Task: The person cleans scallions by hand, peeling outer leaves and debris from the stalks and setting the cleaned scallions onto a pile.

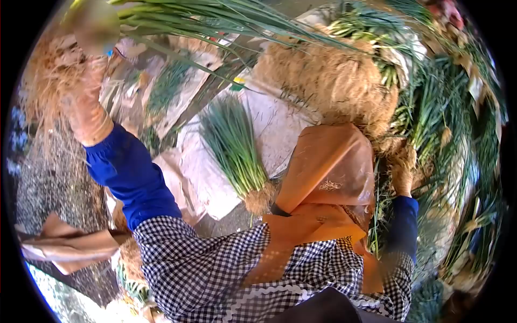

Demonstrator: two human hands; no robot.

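Held bunch (177,16) of long green stalks was up at the top left, root end at the left hand (88,91), leaves running across to the right above everything else. Left grip closed on the bunch near its roots; roots and a blurred patch hid the fingers, so exact finger closure couldn't be told. Stringy tan roots (51,81) spread over and beside that hand. Second bunch (234,145) lay on the pale sheet (280,121), well apart from both hands, leaves pointing up and a little left, roots at the lower end near the orange-brown plastic cover (336,167). Right hand (402,169) was low at the right, just beside that cover, fingers in among root clumps at the edge of the stacked bunches (328,75); couldn't tell how far its grip was open or whether it had hold of anything. Stack had a thick mat of roots facing the person, green parts behind and to the right. More loose greens (441,107) ran down the right side. Blue sleeves (129,172) covered both forearms, over a black-and-white checked garment (194,264). Folded brown sheet (70,245) lay at lower left, below the left arm.
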